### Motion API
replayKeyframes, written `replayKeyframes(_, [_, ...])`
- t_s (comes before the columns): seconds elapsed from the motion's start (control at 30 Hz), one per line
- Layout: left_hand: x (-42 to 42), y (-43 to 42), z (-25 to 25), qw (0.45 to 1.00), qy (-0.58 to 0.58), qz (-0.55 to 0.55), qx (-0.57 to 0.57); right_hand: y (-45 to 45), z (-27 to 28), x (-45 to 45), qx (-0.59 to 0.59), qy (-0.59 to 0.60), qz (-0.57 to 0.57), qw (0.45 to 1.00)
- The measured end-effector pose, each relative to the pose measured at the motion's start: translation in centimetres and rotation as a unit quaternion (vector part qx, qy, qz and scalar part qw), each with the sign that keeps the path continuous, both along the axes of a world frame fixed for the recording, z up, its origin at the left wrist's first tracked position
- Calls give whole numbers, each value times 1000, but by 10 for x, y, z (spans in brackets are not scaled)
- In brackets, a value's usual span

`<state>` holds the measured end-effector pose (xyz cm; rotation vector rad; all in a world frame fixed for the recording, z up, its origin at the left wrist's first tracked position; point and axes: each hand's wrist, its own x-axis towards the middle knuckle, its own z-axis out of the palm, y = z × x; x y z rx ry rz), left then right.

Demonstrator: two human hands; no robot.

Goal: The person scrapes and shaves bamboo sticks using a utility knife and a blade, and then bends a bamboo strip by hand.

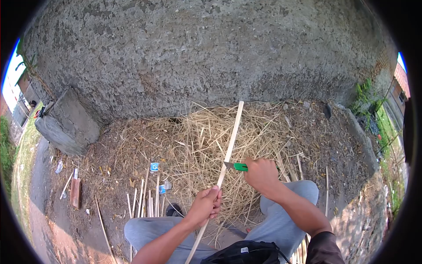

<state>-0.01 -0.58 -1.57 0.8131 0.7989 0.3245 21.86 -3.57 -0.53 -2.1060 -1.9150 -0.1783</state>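
My left hand is closed around the lower part of a long pale wooden strip, perhaps bamboo. The strip slants up and away from me, its far end over a heap of thin shavings. In my right hand is a green utility knife, fingers wrapped round its handle. Its dark blade points left and meets the strip's right edge about midway along, above my left hand. The strip's near end passes down between my legs.
A rough grey wall stands ahead. At left are a concrete block and a reddish-brown wood piece. Several cut strips lie by my left knee, near small blue-and-white packets. A low concrete edge runs at right.
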Motion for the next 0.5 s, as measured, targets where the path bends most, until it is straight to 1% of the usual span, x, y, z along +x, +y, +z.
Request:
replayKeyframes(0.1, [2, 3, -20, 999, 12, 20, 36, 4, -16, -12, -22, 15, -31, 999])
replayKeyframes(0.13, [3, 2, -20, 998, 19, 22, 58, 5, -21, -15, -12, 14, -26, 999])
replayKeyframes(0.17, [4, 1, -19, 998, 21, 21, 57, 5, -24, -18, -1, 11, -20, 1000])
replayKeyframes(0.2, [6, -1, -16, 995, 45, 35, 77, 6, -23, -19, -2, 12, -21, 1000])
replayKeyframes(0.23, [8, -3, -13, 992, 69, 50, 96, 7, -19, -20, -19, -2, -21, 1000])
replayKeyframes(0.27, [10, -5, -17, 992, 69, 50, 96, 8, -16, -20, -36, -15, -20, 999])
replayKeyframes(0.33, [11, -10, -24, 976, 93, 57, 187, 10, -27, -19, -28, -21, -20, 999])
replayKeyframes(0.43, [12, -13, -21, 980, 116, 35, 155, 14, -45, -13, -15, -28, -23, 999])
replayKeyframes(0.5, [10, -14, -19, 983, 110, 25, 146, 17, -55, -8, -9, -30, -26, 999])
